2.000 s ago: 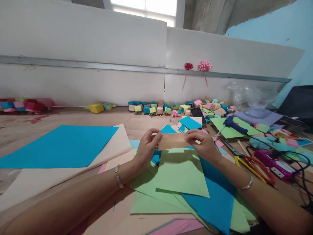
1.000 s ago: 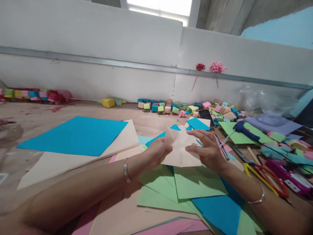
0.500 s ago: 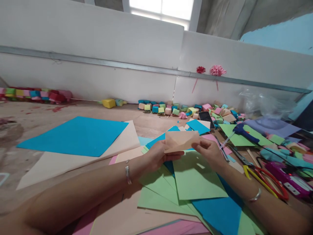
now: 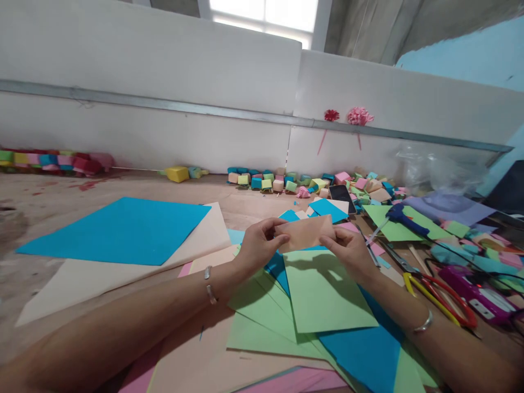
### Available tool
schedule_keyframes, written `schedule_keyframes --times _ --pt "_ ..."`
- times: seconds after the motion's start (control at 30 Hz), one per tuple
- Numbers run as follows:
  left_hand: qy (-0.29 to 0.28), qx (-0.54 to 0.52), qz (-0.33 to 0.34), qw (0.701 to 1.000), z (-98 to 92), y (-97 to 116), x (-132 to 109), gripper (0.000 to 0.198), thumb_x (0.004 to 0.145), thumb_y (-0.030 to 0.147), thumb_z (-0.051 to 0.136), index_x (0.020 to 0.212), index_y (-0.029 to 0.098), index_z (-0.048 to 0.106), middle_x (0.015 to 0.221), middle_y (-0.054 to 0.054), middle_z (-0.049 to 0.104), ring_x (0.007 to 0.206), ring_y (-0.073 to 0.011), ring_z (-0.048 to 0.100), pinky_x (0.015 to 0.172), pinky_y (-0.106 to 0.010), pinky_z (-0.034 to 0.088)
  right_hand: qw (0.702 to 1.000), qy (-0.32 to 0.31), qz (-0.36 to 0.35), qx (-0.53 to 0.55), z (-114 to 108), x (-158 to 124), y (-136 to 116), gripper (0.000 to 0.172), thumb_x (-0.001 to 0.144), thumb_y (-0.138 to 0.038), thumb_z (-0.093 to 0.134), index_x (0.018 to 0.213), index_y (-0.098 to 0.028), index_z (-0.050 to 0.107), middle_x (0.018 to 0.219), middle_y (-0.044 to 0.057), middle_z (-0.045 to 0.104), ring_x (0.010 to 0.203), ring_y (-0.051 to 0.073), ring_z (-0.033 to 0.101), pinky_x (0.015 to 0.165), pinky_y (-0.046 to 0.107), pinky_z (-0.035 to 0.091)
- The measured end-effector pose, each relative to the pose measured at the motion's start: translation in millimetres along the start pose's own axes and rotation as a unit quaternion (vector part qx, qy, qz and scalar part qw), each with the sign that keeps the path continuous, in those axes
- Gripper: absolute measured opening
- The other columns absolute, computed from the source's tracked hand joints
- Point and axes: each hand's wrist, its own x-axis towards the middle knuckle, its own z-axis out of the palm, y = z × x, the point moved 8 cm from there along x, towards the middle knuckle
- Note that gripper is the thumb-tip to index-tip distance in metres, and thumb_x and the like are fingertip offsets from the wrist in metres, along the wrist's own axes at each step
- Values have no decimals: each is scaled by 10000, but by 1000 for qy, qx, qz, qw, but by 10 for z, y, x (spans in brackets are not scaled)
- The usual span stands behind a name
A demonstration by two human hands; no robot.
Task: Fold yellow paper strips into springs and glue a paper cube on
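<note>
A small peach sheet of paper (image 4: 305, 233) is held up between my two hands. My left hand (image 4: 262, 243) pinches its left end, thumb in front and fingers behind. At the other end, my right hand (image 4: 346, 245) grips it the same way. Beneath them lies a light green sheet (image 4: 327, 295), shaded by my hands, on top of other green sheets (image 4: 262, 333). Blue paper (image 4: 364, 355) sticks out below the green one. Larger peach sheets (image 4: 196, 355) spread under my left forearm.
A big blue sheet (image 4: 118, 232) lies at left over pale paper. Scissors (image 4: 442, 305), a glue gun (image 4: 409, 221) and a magenta corded box (image 4: 475, 295) sit at right. Folded paper cubes (image 4: 266, 181) line the wall, with a phone (image 4: 343, 199) nearby.
My left hand has shifted from supporting the peach paper underneath to pinching its left end with the thumb in front. The paper has tilted slightly, and the camera view has turned a little right.
</note>
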Motion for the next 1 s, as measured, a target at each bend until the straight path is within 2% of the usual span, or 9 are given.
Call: schedule_keyframes --times 0.07,0.17,0.23,0.33,0.47,0.63,0.77,0.87,1.0 --pt "4 -3 -1 1000 7 -44 9 202 704 306 697 813 137 675 690 -4 590 644 -131 536 578 -225 437 998 -3 -2 58 13 0 3 268 743 -436 707 793 -181 641 757 17 618 711 170 569 634 274 454" --pt "-4 32 8 999 29 -51 1 164 707 298 684 739 137 671 625 11 558 591 -113 494 531 -208 397 995 20 -37 94 -24 -2 -60 204 751 -367 725 745 -188 627 887 36 636 845 178 591 743 279 468" --pt "-21 62 20 998 62 -37 -13 162 731 295 660 760 140 697 630 5 582 594 -115 498 531 -207 396 992 55 -55 94 -85 -7 -85 204 779 -342 706 692 -187 607 882 35 635 854 168 588 759 272 464" --pt "-36 80 33 996 92 -22 -28 185 777 293 614 806 148 726 705 -20 662 658 -138 556 576 -217 434 991 85 -48 93 -142 -8 -49 173 795 -333 696 739 -186 624 799 18 632 746 142 575 695 258 459" --pt "-26 95 43 994 75 -3 -28 201 805 297 600 843 167 749 766 -27 721 701 -156 614 614 -228 461 991 102 -32 80 -165 -3 -2 198 777 -352 714 753 -174 632 746 13 623 694 133 561 647 248 446" --pt "-19 111 86 990 63 78 -61 202 833 302 596 885 199 762 841 -18 750 731 -154 649 643 -226 476 984 144 -31 96 -214 -2 -6 244 731 -357 752 799 -183 596 707 -11 584 648 124 551 604 239 446" --pt "-23 114 88 989 69 88 -74 223 846 297 572 911 191 757 778 -16 738 686 -144 632 593 -216 461 988 116 -22 96 -181 22 20 324 738 -366 736 988 -185 636 739 -10 597 683 135 572 636 252 461" --pt "-21 122 76 989 60 92 -63 230 840 299 557 890 179 747 719 -10 712 662 -136 608 578 -209 447 993 91 7 72 -171 40 66 287 748 -398 710 915 -167 677 779 27 647 706 152 588 640 263 463" --pt "-47 155 43 986 89 82 -40 257 839 294 504 741 164 703 652 -2 662 635 -127 573 582 -207 428 998 52 18 11 -183 80 60 283 762 -421 666 849 -153 689 772 45 674 709 165 594 624 260 455"
